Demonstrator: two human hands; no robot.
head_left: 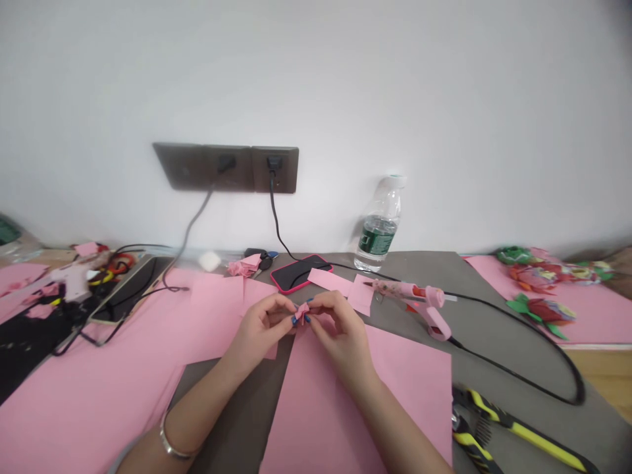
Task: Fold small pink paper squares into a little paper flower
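Note:
Between both hands, above the near edge of the table, is a small folded piece of pink paper [302,312]. My left hand [269,324] pinches it from the left with thumb and fingertips, while my right hand [340,329] grips its other side the same way. Its exact shape is partly hidden by the fingers. Beneath the right hand lies a large pink sheet [316,408]. Just beyond the hands are cut pink paper strips [332,279] and a phone in a pink case [299,272]. A pink glue gun [409,294] rests to the right.
A water bottle [379,227] leans by the wall. Yellow-black pliers [523,434] lie at the front right, inside the glue gun's cable [518,388]. Paper flowers [543,309] are at far right. Leftward are pink sheets [123,368], another phone [131,289] and a crumpled paper piece [243,266].

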